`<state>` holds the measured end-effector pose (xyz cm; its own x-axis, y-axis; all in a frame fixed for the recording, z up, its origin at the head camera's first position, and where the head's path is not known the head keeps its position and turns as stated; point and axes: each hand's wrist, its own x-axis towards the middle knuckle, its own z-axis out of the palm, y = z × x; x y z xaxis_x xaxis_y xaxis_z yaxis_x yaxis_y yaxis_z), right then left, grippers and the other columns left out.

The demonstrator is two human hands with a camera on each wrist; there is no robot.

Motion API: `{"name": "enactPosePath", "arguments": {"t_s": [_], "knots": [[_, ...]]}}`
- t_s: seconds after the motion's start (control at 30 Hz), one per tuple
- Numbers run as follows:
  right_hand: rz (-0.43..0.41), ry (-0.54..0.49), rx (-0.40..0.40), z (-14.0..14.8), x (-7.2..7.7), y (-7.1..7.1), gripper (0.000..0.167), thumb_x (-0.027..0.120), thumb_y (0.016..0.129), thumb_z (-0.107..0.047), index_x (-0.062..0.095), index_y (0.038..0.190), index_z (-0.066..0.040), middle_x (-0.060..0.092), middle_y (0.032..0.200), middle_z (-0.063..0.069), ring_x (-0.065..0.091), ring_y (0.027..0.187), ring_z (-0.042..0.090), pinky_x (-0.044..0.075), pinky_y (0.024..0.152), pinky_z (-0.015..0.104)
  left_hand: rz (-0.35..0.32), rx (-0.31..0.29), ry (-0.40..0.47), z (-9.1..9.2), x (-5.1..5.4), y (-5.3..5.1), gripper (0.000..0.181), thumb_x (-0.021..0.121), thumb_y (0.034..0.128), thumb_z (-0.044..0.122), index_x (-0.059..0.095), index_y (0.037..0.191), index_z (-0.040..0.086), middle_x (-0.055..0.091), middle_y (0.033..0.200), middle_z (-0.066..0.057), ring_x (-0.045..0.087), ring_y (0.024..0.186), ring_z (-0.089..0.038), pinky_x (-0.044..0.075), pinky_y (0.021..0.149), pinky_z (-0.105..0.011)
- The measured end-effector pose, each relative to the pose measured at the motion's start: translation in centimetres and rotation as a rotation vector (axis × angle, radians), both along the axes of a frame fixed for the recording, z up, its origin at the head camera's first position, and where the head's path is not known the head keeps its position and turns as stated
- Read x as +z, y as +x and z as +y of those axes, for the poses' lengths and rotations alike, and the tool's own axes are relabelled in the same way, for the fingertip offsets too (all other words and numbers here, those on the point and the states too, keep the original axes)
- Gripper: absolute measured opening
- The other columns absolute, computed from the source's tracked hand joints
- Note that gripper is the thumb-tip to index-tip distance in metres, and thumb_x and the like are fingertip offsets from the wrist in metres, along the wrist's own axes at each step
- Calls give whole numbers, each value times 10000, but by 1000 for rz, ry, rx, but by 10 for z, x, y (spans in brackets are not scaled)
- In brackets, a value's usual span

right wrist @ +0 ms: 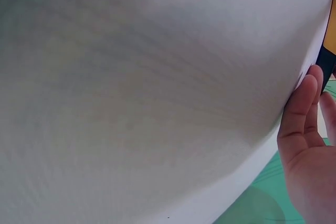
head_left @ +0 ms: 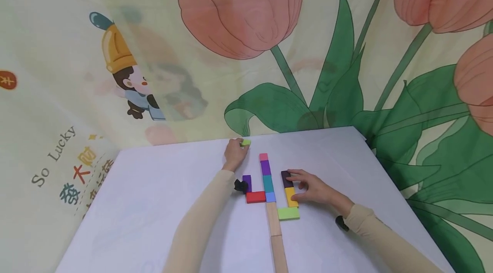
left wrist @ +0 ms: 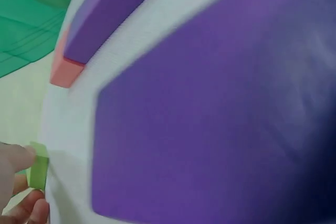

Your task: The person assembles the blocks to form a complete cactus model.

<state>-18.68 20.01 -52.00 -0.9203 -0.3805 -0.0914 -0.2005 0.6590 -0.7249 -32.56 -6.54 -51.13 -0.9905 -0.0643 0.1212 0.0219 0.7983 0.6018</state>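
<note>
Near the table's back edge my left hand [head_left: 235, 154] pinches a small lime green block [head_left: 245, 142] between thumb and fingers; the left wrist view shows the same green block [left wrist: 38, 169] at its left edge. My right hand [head_left: 317, 188] lies at the right side of a black block [head_left: 285, 176] and a yellow block [head_left: 291, 196], its fingertips touching them. Between the hands runs a column of pink [head_left: 263, 157], purple [head_left: 265, 167], teal [head_left: 267, 183] and blue [head_left: 271, 197] blocks, with wooden blocks [head_left: 274, 219] below.
A red block [head_left: 256, 197] joins the column's left side, with a second purple block [head_left: 247, 182] standing off its far end. Another lime block [head_left: 289, 213] meets the column on the right, below the yellow one. Behind the white table [head_left: 154, 204] hangs a tulip-printed cloth [head_left: 246, 7].
</note>
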Motion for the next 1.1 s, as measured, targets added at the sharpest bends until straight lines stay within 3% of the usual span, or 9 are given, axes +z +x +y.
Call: {"name": "enactPosePath", "arguments": {"t_s": [0.27, 0.5, 0.7, 0.8, 0.9, 1.0, 1.1], "knots": [[14, 4, -9, -2, 5, 0, 612, 831, 745, -322, 631, 1292, -134, 416, 1516, 102, 523, 936, 152, 496, 735, 172, -14, -31, 90, -4, 3, -2, 308, 713, 840, 159, 638, 1112, 36, 683, 1056, -129, 638, 976, -271, 518, 838, -392], [21, -2, -3, -2, 1, -1, 619, 831, 741, -342, 632, 1291, -139, 417, 1515, 110, 527, 929, 140, 502, 738, 164, 0, -46, 186, -7, 1, 5, 312, 719, 814, 135, 628, 1106, 70, 676, 863, -107, 613, 788, -229, 456, 659, -294], [15, -5, -4, -1, -2, -2, 629, 833, 736, -355, 631, 1295, -150, 413, 1519, 99, 523, 927, 142, 501, 738, 162, 4, -176, 336, -20, 11, 11, 310, 677, 836, 81, 689, 1140, 23, 677, 884, -170, 625, 812, -225, 427, 646, -182], [14, -7, -7, -1, -2, -2, 623, 835, 735, -339, 633, 1292, -147, 416, 1516, 103, 519, 923, 151, 498, 734, 166, -51, -252, 384, -30, 16, 14, 319, 667, 864, 77, 690, 1181, 42, 691, 957, -190, 662, 896, -265, 460, 663, -169], [18, -9, -2, -1, 0, -1, 617, 832, 741, -328, 632, 1292, -134, 415, 1512, 123, 516, 920, 151, 495, 724, 167, -103, -290, 422, -37, 16, 18, 320, 687, 856, 89, 686, 1173, 42, 697, 985, -188, 681, 903, -253, 486, 675, -174], [17, -11, -2, -1, 0, 0, 618, 833, 741, -321, 631, 1292, -130, 415, 1510, 130, 516, 919, 151, 493, 712, 163, -113, -311, 435, -42, 15, 24, 274, 714, 838, 95, 691, 1099, 18, 707, 982, -182, 687, 869, -229, 517, 690, -198], [17, -9, 2, -2, 0, 0, 620, 830, 745, -320, 625, 1299, -130, 410, 1513, 131, 516, 923, 150, 496, 710, 162, -122, -336, 391, -47, 17, 31, 205, 717, 847, 112, 711, 1034, 31, 715, 990, -153, 676, 868, -202, 530, 724, -222]]}}
